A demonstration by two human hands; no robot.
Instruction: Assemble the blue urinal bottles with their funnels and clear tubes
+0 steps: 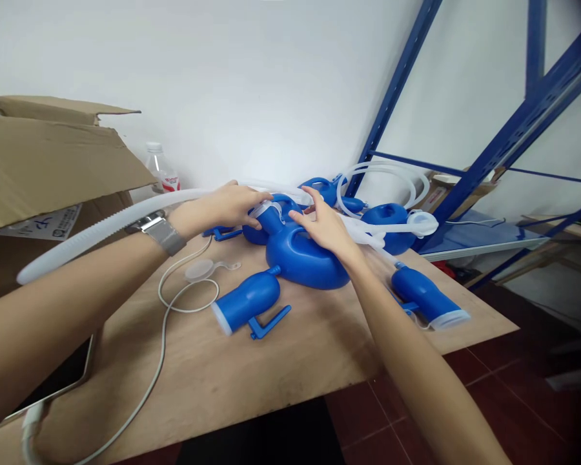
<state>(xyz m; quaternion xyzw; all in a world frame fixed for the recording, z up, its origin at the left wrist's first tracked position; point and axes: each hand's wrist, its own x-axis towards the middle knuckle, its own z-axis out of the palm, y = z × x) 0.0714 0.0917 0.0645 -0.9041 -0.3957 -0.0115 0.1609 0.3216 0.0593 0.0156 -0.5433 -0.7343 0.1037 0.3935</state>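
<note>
Blue bottle between my two hands, left at its neck

The big blue bottle (310,265) lies on the bench (184,387) right between my hands. My left hand (235,208) is gripping its neck, thumb and fingers closed about the pale cap (265,208) there. My right hand (323,225) is loosely open over the bottle's upper side, thumb and forefinger apart (I can't tell how firmly the palm presses, as it hides the contact).

Just below my hands, on the near side, sit a blue cup-shaped piece (246,300) with a whitish rim and a blue bracket (270,323). Below my left hand there's a loose translucent cap (199,270), with a white cable (163,342) looping past it.

A ribbed white tube (111,227) stretches leftward from behind my left hand, above my watch (162,231). Beyond my right hand are coiled clear tubing (419,181) and another blue bottle (386,213); to that hand's right lies a second blue cup-shaped piece (423,294).

Farther out, an open cardboard box (58,152) and a clear drink bottle (159,165) stand left of my left hand, and a blue metal rack (484,161) rises to the right of my right.
</note>
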